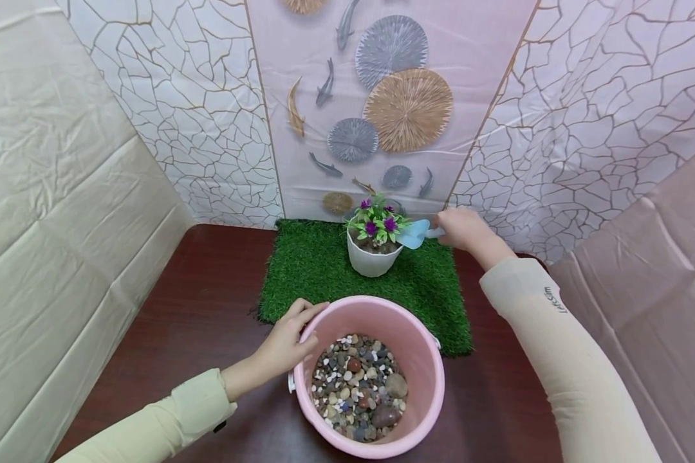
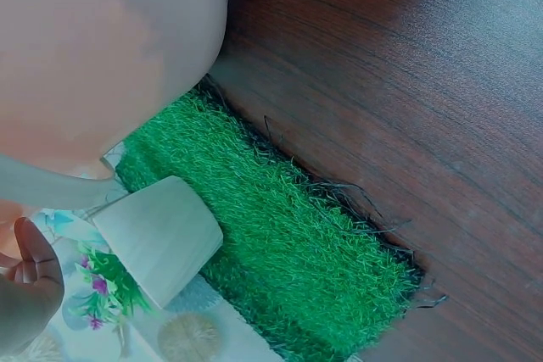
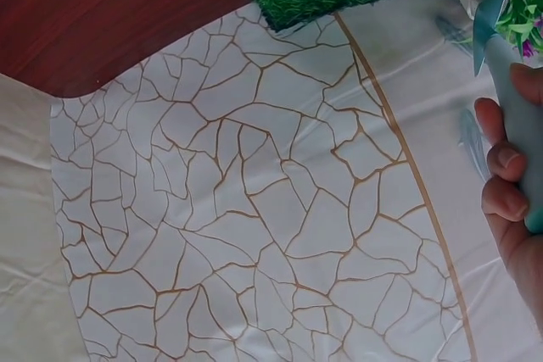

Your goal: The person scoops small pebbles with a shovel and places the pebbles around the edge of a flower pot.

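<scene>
A pink bucket (image 1: 371, 302) holds pebbles (image 1: 356, 389) of several colours and sizes. My left hand (image 1: 286, 341) grips its left rim, and in the left wrist view part of that hand (image 2: 30, 290) shows beside the bucket wall (image 2: 102, 48). Farther back, a white pot (image 1: 373, 262) carries a small plant (image 1: 376, 222) with purple flowers. My right hand (image 1: 466, 233) holds a light blue hand trowel (image 1: 414, 234) by its handle. The blade is at the pot's right rim, against the leaves; whether it touches the soil I cannot tell. In the right wrist view, fingers (image 3: 506, 158) wrap the trowel handle (image 3: 524, 137).
The pot stands on a green artificial grass mat (image 1: 301, 270), which lies on a dark brown wooden table (image 1: 208, 302). The bucket stands at the mat's front edge. Patterned cloth (image 1: 220, 116) hangs behind, with plain pale cloth (image 1: 64, 225) at the sides.
</scene>
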Motion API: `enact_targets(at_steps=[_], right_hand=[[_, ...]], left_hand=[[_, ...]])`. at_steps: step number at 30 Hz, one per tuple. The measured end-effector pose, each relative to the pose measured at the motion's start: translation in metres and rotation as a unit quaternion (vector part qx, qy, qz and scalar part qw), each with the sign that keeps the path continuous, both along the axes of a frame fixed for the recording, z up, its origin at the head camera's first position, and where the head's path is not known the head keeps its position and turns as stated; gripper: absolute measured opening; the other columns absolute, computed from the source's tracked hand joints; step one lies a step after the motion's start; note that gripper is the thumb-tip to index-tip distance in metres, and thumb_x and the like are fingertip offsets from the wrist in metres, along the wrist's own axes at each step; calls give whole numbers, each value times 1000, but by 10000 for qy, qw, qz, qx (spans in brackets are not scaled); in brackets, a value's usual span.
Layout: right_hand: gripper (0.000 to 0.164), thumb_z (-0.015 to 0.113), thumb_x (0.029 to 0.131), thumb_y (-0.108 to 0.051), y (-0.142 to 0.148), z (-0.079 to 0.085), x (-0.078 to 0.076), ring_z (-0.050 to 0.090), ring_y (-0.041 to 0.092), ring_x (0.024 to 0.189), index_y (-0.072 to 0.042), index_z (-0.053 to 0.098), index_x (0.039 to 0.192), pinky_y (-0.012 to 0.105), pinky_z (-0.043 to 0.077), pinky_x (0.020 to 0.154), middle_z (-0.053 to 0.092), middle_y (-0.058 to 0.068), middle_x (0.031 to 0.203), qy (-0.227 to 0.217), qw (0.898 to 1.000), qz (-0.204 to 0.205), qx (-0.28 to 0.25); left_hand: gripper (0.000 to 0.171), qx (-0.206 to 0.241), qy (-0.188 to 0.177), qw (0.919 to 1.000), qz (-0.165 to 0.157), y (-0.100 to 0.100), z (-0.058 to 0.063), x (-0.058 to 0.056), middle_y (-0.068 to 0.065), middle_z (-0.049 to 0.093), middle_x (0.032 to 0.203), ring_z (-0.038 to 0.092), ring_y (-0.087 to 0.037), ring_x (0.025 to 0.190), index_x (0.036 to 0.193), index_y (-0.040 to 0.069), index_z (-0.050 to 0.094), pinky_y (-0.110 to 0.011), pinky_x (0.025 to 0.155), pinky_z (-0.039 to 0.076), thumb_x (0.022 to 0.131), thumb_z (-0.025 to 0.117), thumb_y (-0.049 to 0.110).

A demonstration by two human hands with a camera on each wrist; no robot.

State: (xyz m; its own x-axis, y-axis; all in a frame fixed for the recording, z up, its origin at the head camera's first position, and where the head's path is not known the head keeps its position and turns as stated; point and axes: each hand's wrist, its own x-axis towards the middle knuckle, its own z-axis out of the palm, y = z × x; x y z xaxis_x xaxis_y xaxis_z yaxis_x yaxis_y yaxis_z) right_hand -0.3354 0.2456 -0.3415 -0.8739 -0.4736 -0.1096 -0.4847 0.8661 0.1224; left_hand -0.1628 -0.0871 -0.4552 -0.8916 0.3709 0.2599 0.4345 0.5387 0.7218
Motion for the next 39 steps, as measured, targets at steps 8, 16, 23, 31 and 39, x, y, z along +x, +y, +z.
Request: enact_targets(at_steps=[8,16,23,31,39], right_hand=[[26,65,77,-5,12,-2,11,63,33,81,-2,70,103,45,51,71,70,16,97,-50,9986,58,-531],[17,66,79,-7,25,-3,32,55,21,64,-4,69,95,39,44,59,68,12,84,3,9956,102,-935],[18,66,79,-7,33,5,57,50,16,62,-4,70,96,37,43,62,69,8,82,-80,9904,160,-1370],[20,67,79,-8,38,18,84,45,10,58,-6,69,99,28,38,57,68,3,79,-98,9852,265,-1693],[23,68,78,-6,34,34,107,38,5,52,-11,70,100,23,35,53,64,-3,73,118,9802,578,-1888]], left_hand=[[58,23,-16,10000,19,0,-1,0,-6,52,105,48,-9,79,134,4,51,-23,68,45,78,59,-2],[57,45,331,9994,8,0,-3,0,-4,51,103,47,-6,78,131,2,53,-22,66,45,75,58,-1],[58,-2,-27,10000,7,0,-1,0,-6,52,106,48,-9,80,134,5,51,-23,69,46,77,59,-1],[58,-66,-25,10000,-16,0,1,0,-6,51,106,48,-10,79,134,4,51,-23,69,45,78,59,-1],[58,14,-109,9999,-3,0,3,0,-6,51,106,48,-10,79,135,4,50,-23,68,44,78,59,-2]])
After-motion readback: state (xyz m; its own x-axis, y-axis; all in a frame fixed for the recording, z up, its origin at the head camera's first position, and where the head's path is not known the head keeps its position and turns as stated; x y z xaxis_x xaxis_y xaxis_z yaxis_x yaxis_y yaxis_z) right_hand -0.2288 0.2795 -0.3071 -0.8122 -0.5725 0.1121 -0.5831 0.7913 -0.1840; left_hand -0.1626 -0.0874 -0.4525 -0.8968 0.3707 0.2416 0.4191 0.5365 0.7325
